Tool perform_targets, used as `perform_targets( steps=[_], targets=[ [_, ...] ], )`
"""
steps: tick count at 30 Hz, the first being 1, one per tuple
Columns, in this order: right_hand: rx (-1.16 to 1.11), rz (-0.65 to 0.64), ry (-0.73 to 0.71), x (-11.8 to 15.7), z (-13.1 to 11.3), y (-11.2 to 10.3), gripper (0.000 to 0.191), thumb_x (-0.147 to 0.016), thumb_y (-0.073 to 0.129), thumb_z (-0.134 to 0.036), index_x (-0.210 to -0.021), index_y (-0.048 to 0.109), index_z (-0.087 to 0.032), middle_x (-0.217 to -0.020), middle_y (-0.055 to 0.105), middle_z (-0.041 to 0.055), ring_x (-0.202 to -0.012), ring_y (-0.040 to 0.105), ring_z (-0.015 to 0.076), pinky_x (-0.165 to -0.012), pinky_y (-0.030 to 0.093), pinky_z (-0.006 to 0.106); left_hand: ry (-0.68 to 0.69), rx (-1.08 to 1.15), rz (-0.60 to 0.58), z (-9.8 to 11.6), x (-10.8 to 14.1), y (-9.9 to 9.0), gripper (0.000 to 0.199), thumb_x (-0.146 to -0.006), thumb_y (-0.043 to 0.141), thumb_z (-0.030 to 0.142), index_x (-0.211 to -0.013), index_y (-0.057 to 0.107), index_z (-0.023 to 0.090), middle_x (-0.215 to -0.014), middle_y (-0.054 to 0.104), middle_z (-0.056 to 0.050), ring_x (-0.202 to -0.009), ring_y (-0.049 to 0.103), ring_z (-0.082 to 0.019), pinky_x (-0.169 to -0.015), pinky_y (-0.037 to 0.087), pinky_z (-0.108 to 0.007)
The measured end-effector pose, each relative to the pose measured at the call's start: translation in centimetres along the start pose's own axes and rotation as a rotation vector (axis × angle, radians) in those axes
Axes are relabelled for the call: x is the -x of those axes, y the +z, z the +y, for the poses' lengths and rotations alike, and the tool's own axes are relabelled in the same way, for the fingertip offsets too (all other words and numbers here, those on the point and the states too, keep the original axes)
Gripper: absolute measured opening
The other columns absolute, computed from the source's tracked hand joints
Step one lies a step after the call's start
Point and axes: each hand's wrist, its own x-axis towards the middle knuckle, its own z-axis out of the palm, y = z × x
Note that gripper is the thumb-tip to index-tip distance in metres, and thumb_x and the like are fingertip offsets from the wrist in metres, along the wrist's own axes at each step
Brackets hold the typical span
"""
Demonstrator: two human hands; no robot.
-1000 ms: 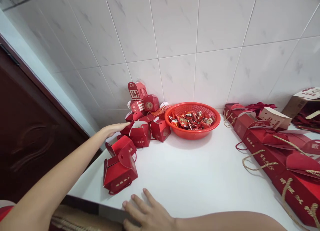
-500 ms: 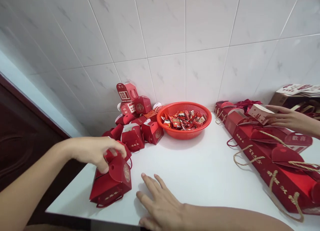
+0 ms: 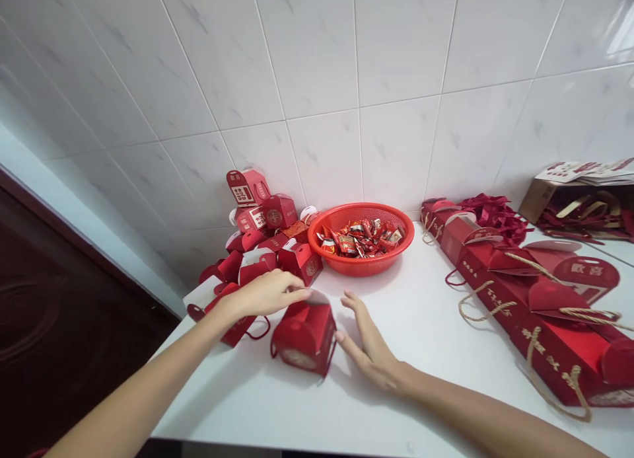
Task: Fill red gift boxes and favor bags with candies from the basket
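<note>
My left hand (image 3: 270,293) has its fingers closed at the top of a small red gift box (image 3: 303,336), at the back left of its lid. The box looks slightly smeared by motion, and has gold print on its front and dark red cord at its sides. To the right of the box, my right hand (image 3: 370,352) is open, fingers apart, thumb close to the box's side; whether it touches cannot be made out. Another red box (image 3: 238,329) with a cord handle lies under my left forearm, partly hidden.
More red boxes (image 3: 280,210) are heaped at the wall. Beside them stands an orange-red basket (image 3: 364,266) of wrapped sweets (image 3: 359,236). Larger red boxes (image 3: 500,293) with rope handles line the right, near red ribbons (image 3: 495,217) and a brown carton (image 3: 532,197) topped with printed cards (image 3: 574,170).
My left hand has brought the red box rightward to the table's middle. My right hand has lifted and turned up beside it. Another person's hand with a white card box has left the right side.
</note>
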Motion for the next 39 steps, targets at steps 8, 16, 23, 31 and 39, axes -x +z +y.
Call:
perform_targets(
  steps=[8, 16, 23, 31, 39],
  targets=[
    [0.004, 0.172, -0.103, -0.8, 1.0, -4.2, 0.054, -0.099, 0.049, -0.045, -0.15, 0.038, -0.03, -0.164, 0.02, 0.0099, -0.15, 0.026, 0.0263, -0.119, 0.03, 0.049, 0.131, 0.01, 0.159, 3.3, -5.4, 3.9, 0.032, -0.093, 0.045, 0.044, -0.074, 0.057, 0.02, -0.068, 0.062, -0.001, -0.065, 0.056, -0.018, -0.059, 0.033, -0.028],
    [-0.08, 0.192, 0.045, -1.6, 0.5, -6.2, 0.046, -0.097, 0.045, -0.058, -0.114, 0.073, -0.025, -0.15, 0.045, 0.012, -0.142, 0.039, 0.0284, -0.116, 0.035, 0.048, 0.193, 0.108, 0.264, 3.3, -6.9, 7.0, 0.014, -0.086, 0.048, 0.018, -0.081, 0.061, 0.02, -0.08, 0.067, -0.002, -0.072, 0.061, -0.018, -0.069, 0.045, -0.028],
    [-0.448, 0.185, 0.213, -2.4, -0.1, -7.0, 0.053, -0.088, 0.056, -0.067, -0.071, 0.079, -0.023, -0.148, 0.052, 0.0089, -0.143, 0.038, 0.0332, -0.114, 0.036, 0.052, 0.092, 0.161, 0.141, 3.8, -5.6, 7.6, 0.04, -0.078, 0.069, 0.044, -0.112, 0.071, 0.023, -0.113, 0.068, -0.008, -0.1, 0.065, -0.027, -0.091, 0.051, -0.038],
    [-0.158, 0.115, 0.138, -2.3, -0.2, -7.8, 0.034, -0.08, 0.073, -0.05, -0.098, 0.077, -0.021, -0.153, 0.044, 0.0128, -0.147, 0.032, 0.0322, -0.116, 0.032, 0.051, 0.113, 0.089, 0.004, 4.3, -5.1, 8.1, 0.057, -0.075, 0.07, 0.053, -0.126, 0.064, 0.029, -0.123, 0.058, -0.012, -0.112, 0.059, -0.035, -0.088, 0.052, -0.043],
    [0.036, -0.052, 0.029, -2.2, 0.4, -8.3, 0.083, -0.079, 0.074, -0.049, -0.15, 0.039, -0.024, -0.157, 0.036, 0.0144, -0.151, 0.022, 0.0325, -0.116, 0.032, 0.052, 0.19, 0.215, -0.006, 4.9, -5.2, 7.2, 0.044, -0.073, 0.071, 0.049, -0.105, 0.058, 0.022, -0.11, 0.061, -0.007, -0.102, 0.059, -0.028, -0.081, 0.049, -0.036]
  ],
)
